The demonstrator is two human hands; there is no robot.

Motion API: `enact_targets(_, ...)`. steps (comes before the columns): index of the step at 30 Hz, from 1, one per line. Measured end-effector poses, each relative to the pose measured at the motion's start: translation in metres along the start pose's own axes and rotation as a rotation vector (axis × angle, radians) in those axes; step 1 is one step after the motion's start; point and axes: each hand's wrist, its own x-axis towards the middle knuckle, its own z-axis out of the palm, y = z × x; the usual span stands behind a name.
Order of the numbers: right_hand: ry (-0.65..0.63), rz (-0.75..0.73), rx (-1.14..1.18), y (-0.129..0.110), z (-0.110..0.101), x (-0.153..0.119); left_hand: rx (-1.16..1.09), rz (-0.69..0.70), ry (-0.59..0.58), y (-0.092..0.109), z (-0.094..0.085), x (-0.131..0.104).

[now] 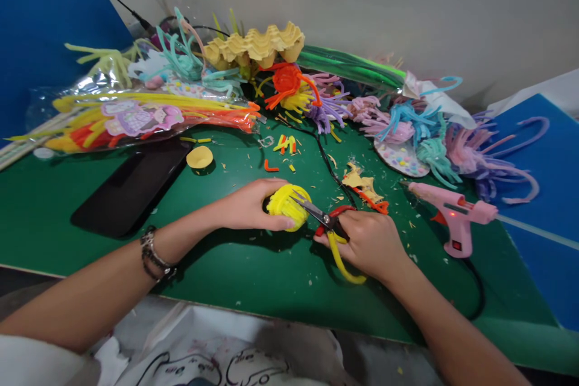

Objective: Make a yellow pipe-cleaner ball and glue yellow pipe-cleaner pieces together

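My left hand is closed around a small round piece wrapped in yellow pipe cleaner, over the middle of the green table. In my right hand are scissors with red and black handles. Their pointed blades reach left onto the yellow piece, and their tips overlap its face. A yellow pipe cleaner strand hangs curved below the scissors by my right fingers. Whether the strand is joined to the wrapped piece I cannot tell.
A pink glue gun with a lit red light lies at right, its cord trailing forward. A black phone is at left. Behind are bagged pipe cleaners, an egg carton and pipe cleaner bundles. Yellow and orange offcuts lie mid-table.
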Motion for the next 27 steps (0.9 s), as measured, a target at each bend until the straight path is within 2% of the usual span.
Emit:
enact_targets(19, -0.024, 0.004, 0.09, -0.0005, 0.0021, 0.0, -0.126, 0.005, -0.03, 0.0007, 0.0005, -0.0016)
enact_targets(23, -0.085, 0.055, 0.112, -0.0046, -0.0005, 0.0031, -0.065, 0.033, -0.014, 0.0023, 0.0028, -0.0007)
enact_targets(27, -0.052, 0.067, 0.059, -0.0094, -0.004, 0.0036, 0.01, 0.071, -0.071, 0.0054, 0.0078, 0.0013)
